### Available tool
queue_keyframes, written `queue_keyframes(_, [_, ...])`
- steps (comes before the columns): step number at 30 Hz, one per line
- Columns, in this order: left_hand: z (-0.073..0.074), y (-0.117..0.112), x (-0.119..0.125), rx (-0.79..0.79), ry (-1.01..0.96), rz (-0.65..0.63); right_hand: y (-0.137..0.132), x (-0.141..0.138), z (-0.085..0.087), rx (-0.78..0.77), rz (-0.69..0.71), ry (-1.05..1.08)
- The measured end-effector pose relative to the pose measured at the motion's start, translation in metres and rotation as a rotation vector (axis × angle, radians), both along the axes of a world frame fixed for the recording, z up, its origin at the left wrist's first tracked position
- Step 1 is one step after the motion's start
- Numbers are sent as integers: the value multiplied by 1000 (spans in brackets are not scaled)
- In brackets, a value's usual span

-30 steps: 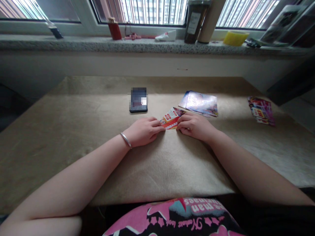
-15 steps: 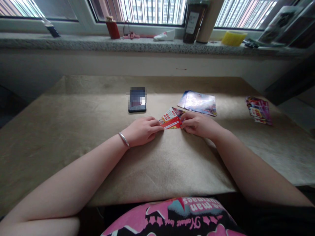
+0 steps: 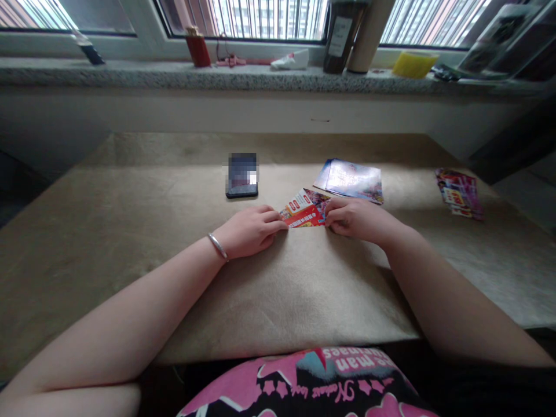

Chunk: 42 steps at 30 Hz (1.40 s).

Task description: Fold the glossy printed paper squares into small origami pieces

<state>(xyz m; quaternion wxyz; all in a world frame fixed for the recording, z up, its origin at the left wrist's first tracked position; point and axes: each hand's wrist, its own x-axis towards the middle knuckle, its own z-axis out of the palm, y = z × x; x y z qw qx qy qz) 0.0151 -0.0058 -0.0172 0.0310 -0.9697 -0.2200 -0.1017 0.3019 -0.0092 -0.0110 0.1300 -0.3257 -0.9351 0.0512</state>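
A folded sheet of printed paper (image 3: pixel 304 211), red and white with small pictures, lies on the table between my hands, its upper edges rising to a point. My left hand (image 3: pixel 254 230), with a silver bangle at the wrist, has its fingers on the paper's left corner. At the right corner, my right hand (image 3: pixel 358 220) pinches the paper between thumb and fingers. Part of each corner is hidden beneath the fingers. Just beyond my right hand lie a few glossy printed sheets (image 3: pixel 354 178), overlapping one another.
A dark phone (image 3: pixel 242 176), partly pixelated, lies beyond my left hand. Several colourful folded papers (image 3: pixel 459 194) rest at the table's right side. The windowsill (image 3: pixel 152 76) behind carries a red container (image 3: pixel 198 47), a dark labelled bottle (image 3: pixel 341 37) and a yellow tape roll (image 3: pixel 414 64).
My right hand has shifted slightly to the right along the paper's lower edge, so more of the paper's right part shows. My left hand stays nearly in place.
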Motion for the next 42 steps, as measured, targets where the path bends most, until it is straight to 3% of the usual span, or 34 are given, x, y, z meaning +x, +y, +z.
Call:
queue_keyframes(15, [-2,3,-5,-62,-15,45,-1,7,3,-48,-46,-60])
queue_keyframes(20, [-3,4,-7,-90,-68,18,-8,-3,7,16,-198,-111])
queue_keyframes(25, [-4,6,-10,-124,-125,-34,-12,-18,0,97,-356,-112])
queue_keyframes(32, [-5,6,-10,-128,-218,97,-9,-31,-9,142,-286,-116])
queue_keyframes(42, [-9,18,-19,-228,-166,23,-9,-33,-10,130,-270,-74])
